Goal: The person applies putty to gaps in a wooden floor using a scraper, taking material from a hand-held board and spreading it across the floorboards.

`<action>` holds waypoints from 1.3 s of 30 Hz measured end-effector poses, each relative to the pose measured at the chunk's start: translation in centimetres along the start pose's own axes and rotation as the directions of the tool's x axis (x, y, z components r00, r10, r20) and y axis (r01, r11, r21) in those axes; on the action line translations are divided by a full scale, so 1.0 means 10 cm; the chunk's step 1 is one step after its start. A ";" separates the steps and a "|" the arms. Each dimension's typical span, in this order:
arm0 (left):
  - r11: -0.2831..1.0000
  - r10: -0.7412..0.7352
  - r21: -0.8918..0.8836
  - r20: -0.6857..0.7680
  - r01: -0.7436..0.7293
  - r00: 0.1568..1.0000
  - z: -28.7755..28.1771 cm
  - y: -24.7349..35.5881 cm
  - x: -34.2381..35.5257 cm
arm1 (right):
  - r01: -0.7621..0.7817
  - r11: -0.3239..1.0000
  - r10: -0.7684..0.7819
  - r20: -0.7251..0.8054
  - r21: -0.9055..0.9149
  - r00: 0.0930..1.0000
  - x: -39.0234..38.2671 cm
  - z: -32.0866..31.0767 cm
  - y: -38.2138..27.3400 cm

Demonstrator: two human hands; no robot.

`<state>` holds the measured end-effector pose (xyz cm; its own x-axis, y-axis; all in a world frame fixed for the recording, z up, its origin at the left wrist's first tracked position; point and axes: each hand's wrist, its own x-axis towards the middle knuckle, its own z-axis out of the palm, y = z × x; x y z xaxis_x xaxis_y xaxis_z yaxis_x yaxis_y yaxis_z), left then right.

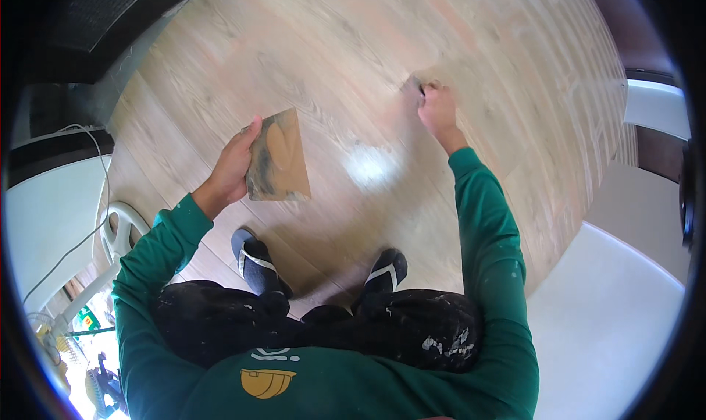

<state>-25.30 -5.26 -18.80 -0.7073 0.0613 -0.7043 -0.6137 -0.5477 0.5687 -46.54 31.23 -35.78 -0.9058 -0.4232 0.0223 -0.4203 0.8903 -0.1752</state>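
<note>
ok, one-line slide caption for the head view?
Over a wood-look floor, the left hand holds a smeared brown board; the right hand holds a small dark tool.

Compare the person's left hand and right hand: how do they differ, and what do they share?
What each holds: the left hand grips a flat board smeared with tan paste; the right hand is closed on a small dark tool, too blurred to identify.
Place: the right hand is farther out over the floor than the left hand.
Shared: both are bare and come out of green sleeves.
</note>
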 end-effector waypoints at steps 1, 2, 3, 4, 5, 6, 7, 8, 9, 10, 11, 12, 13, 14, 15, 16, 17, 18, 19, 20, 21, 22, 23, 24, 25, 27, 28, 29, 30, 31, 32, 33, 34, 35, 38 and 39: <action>1.000 0.002 0.000 -0.005 -0.002 1.000 0.00 -0.01 0.02 | 0.030 1.000 -0.030 0.021 -0.006 0.999 -0.08 0.00 -0.10; 1.000 0.002 -0.001 -0.011 -0.002 1.000 -0.01 -0.02 0.04 | 0.052 0.999 -0.052 0.009 0.014 0.999 -0.17 0.00 -0.20; 1.000 0.003 -0.002 -0.018 -0.003 1.000 -0.02 -0.04 0.05 | 0.074 0.997 -0.074 -0.003 0.036 0.997 -0.25 -0.01 -0.30; 1.000 0.002 -0.001 -0.019 -0.002 1.000 0.02 -0.03 0.06 | 0.092 0.994 -0.091 -0.019 0.056 0.996 -0.34 -0.02 -0.39; 1.000 0.007 0.001 -0.023 -0.007 1.000 0.07 -0.01 0.05 | 0.118 0.991 -0.117 -0.010 0.066 0.993 -0.41 -0.01 -0.48; 1.000 0.012 0.003 -0.027 -0.012 1.000 0.09 -0.02 0.04 | 0.142 0.987 -0.143 -0.001 0.077 0.990 -0.47 -0.01 -0.57; 1.000 0.009 0.007 -0.016 -0.009 1.000 0.09 -0.01 0.04 | 0.169 0.982 -0.170 0.002 0.086 0.986 -0.50 0.00 -0.63; 1.000 0.006 0.011 -0.005 -0.006 1.000 0.09 0.00 0.03 | 0.179 0.978 -0.182 0.026 0.107 0.983 -0.55 0.02 -0.71; 1.000 0.002 0.016 0.008 -0.002 1.000 0.10 -0.01 0.02 | 0.187 0.974 -0.194 0.048 0.127 0.980 -0.61 0.03 -0.79; 1.000 0.000 0.016 0.006 0.000 1.000 0.14 0.00 0.02 | 0.194 0.971 -0.204 0.062 0.141 0.977 -0.64 0.00 -0.84; 1.000 0.001 0.014 0.000 -0.001 1.000 0.17 0.01 0.00 | 0.175 0.975 -0.187 0.076 0.137 0.979 -0.69 -0.06 -0.91; 1.000 0.001 0.013 -0.004 -0.001 1.000 0.21 0.02 -0.02 | 0.188 0.970 -0.203 0.084 0.156 0.976 -0.74 -0.08 -0.98; 1.000 -0.001 0.007 -0.006 0.001 1.000 0.24 0.05 -0.03 | 0.201 0.965 -0.217 0.085 0.172 0.972 -0.79 -0.08 -1.01; 1.000 -0.002 -0.001 -0.013 0.002 1.000 0.23 0.05 -0.05 | 0.217 0.957 -0.237 0.086 0.191 0.968 -0.84 -0.09 -1.07; 1.000 -0.004 -0.009 -0.019 0.004 1.000 0.21 0.05 -0.06 | 0.231 0.952 -0.257 0.115 0.203 0.960 -0.90 -0.11 -1.11; 1.000 0.000 -0.018 -0.015 0.000 1.000 0.21 0.05 -0.07 | 0.245 0.947 -0.277 0.140 0.210 0.950 -0.96 -0.16 -1.15; 1.000 0.005 -0.020 -0.011 -0.006 1.000 0.19 0.04 -0.08 | 0.258 0.941 -0.296 0.161 0.219 0.941 -0.98 -0.22 -1.19; 1.000 0.011 -0.023 -0.006 -0.011 1.000 0.17 0.04 -0.08 | 0.202 0.939 -0.262 0.196 0.278 0.945 -0.99 -0.31 -1.17; 0.999 0.020 -0.042 0.006 -0.020 1.000 0.12 0.02 -0.08 | 0.150 0.926 -0.240 0.233 0.346 0.942 -1.00 -0.41 -1.15; 0.998 0.004 -0.055 0.037 -0.002 0.999 0.11 0.01 -0.09 | 0.091 0.907 -0.221 0.279 0.412 0.935 -1.04 -0.54 -1.15; 0.998 -0.012 -0.068 0.067 0.017 0.998 0.12 0.02 -0.09 | 0.126 0.866 -0.222 0.145 0.484 0.964 -1.08 -0.67 -1.15; 0.996 -0.033 -0.083 0.090 0.040 0.995 0.15 0.02 -0.13 | 0.168 0.815 -0.212 0.016 0.554 0.977 -1.13 -0.89 -1.18; 0.997 -0.051 -0.056 0.102 0.057 0.993 0.21 0.05 -0.14 | 0.205 0.766 -0.177 -0.107 0.609 0.978 -1.19 -1.13 -1.24; 0.990 -0.113 -0.071 0.107 0.121 0.988 0.26 0.04 -0.13 | 0.282 0.739 -0.224 -0.172 0.612 0.959 -1.30 -1.28 -1.32; 0.981 -0.162 -0.083 0.122 0.173 0.979 0.31 0.05 -0.15 | 0.367 0.713 -0.269 -0.249 0.597 0.930 -1.38 -1.48 -1.42; 0.959 -0.239 -0.107 0.189 0.261 0.953 0.43 0.09 -0.18 | 0.547 0.618 -0.390 -0.384 0.564 0.837 -1.38 -1.82 -1.59; 0.958 -0.237 -0.106 0.230 0.267 0.944 0.51 0.11 -0.20 | 0.636 0.546 -0.459 -0.441 0.545 0.771 -1.38 -1.97 -1.68; 0.956 -0.237 -0.108 0.267 0.273 0.934 0.59 0.11 -0.23 | 0.717 0.465 -0.520 -0.495 0.519 0.696 -1.40 -2.03 -1.75; 0.954 -0.237 -0.109 0.304 0.280 0.923 0.68 0.11 -0.25 | 0.750 0.472 -0.518 -0.543 0.463 0.661 -1.42 -2.02 -1.79; 0.960 -0.213 -0.105 0.328 0.259 0.920 0.79 0.11 -0.30 | 0.779 0.481 -0.519 -0.585 0.402 0.623 -1.44 -1.99 -1.80; 0.966 -0.201 -0.095 0.319 0.242 0.926 0.90 0.16 -0.35 | 0.806 0.484 -0.520 -0.629 0.340 0.578 -1.43 -1.95 -1.79; 0.970 -0.189 -0.087 0.310 0.225 0.932 1.02 0.20 -0.41 | 0.752 0.561 -0.490 -0.593 0.347 0.639 -1.42 -1.91 -1.71; 0.977 -0.165 -0.078 0.294 0.196 0.941 1.09 0.23 -0.46 | 0.698 0.624 -0.455 -0.563 0.351 0.690 -1.39 -1.85 -1.57; 0.989 -0.120 -0.056 0.262 0.140 0.958 1.11 0.24 -0.47 | 0.648 0.674 -0.417 -0.541 0.354 0.730 -1.36 -1.79 -1.45; 0.986 0.139 0.073 0.163 -0.153 0.977 1.12 0.35 -0.47 | 0.478 0.816 -0.311 -0.451 0.325 0.837 -1.35 -1.69 -1.14; 0.938 0.293 0.150 0.134 -0.312 0.947 1.18 0.36 -0.49 | 0.422 0.796 -0.174 -0.503 0.434 0.846 -1.39 -1.69 -1.16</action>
<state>-28.16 2.30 -8.27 -0.8965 0.0090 -0.4430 -0.4078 -0.4080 0.8169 -29.99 29.60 -17.38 -0.7207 -0.4285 0.5449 -0.6931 0.4577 -0.5569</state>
